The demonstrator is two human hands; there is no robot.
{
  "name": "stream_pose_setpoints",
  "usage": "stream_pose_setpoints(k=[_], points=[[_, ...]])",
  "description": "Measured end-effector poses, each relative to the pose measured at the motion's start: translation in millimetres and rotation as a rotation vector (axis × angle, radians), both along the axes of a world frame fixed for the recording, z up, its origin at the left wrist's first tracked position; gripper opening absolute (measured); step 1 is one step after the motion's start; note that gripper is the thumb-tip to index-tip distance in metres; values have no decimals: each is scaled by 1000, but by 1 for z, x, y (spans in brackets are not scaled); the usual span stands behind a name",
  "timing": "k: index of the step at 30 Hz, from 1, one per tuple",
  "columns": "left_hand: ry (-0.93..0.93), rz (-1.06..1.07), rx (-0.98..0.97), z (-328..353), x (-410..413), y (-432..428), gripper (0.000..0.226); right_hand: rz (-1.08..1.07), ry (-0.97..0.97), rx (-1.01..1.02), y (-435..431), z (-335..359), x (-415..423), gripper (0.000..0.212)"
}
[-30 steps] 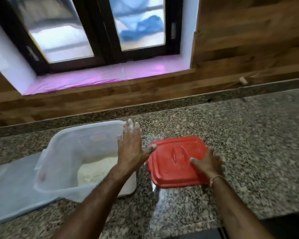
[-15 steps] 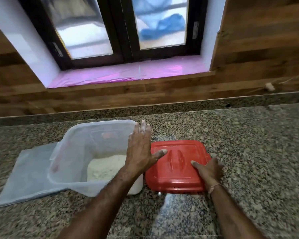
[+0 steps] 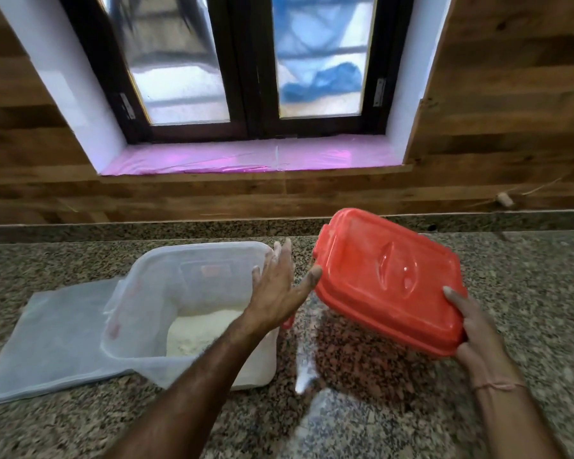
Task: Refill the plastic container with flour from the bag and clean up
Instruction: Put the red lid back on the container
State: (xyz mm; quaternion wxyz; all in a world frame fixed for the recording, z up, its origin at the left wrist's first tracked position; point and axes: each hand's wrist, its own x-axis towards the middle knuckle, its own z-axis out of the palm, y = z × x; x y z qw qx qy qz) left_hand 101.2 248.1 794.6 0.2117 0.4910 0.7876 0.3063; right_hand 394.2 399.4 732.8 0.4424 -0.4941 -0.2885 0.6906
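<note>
Head view, single camera.

Taking the plastic container (image 3: 193,313) as landmark: standing lidless on the granite counter (image 3: 527,293), translucent, tilted-looking through the wide lens, holding a low heap of flour (image 3: 201,329) in its bottom.

Lying flat just left of the container, partly tucked under its left wall: the emptied translucent bag (image 3: 47,339).

Hovering at the container's right rim: left hand (image 3: 275,289), spread wide open, fingers straight and pointing up and away, thumb splayed to the right. Gripping nothing. Thumb tip reaching to the near-left edge of the red lid (image 3: 385,286); actual contact there not resolvable. White dusting showing on the fingertips (image 3: 276,249). Contact between palm and container wall also not resolvable.

Hanging in the air right of the container, clear of the counter: the red lid, tilted, top face with its oval moulded bump turned toward the camera, far-left corner highest.

Pinching the lid's near-right corner: right hand (image 3: 478,336), partly closed, thumb pressing on the top face, remaining fingers curling under the rim. Thin band circling the wrist.

Glaring on the counter right of the container, below the lid: a bright streak of reflection, with a reddish cast beside it.

Sitting behind the container, above the wooden wall cladding: dark-framed window (image 3: 246,77) with a pink-lined sill (image 3: 246,159).
</note>
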Motion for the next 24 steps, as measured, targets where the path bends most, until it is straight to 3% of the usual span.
stream_pose_setpoints(k=[4,8,10,14,17,21,24], points=[[-394,24,271,45,-20,-24,97,173,68,155,-21,60,-35,55],[-498,185,519,73,-72,-69,60,312,57,268,-60,97,-113,50],[-472,291,516,68,-105,-100,67,319,-29,332,-82,103,-155,46],[-401,440,318,33,-169,-152,87,290,-290,482,-127,96,-224,26],[-397,513,189,-3,-203,-171,94,331,-445,549,-157,85,-249,39],[-496,516,206,-10,-200,-179,100,329,-566,570,-178,73,-254,53],[-528,502,238,-4,-194,-177,88,317,-580,565,-180,68,-255,55]])
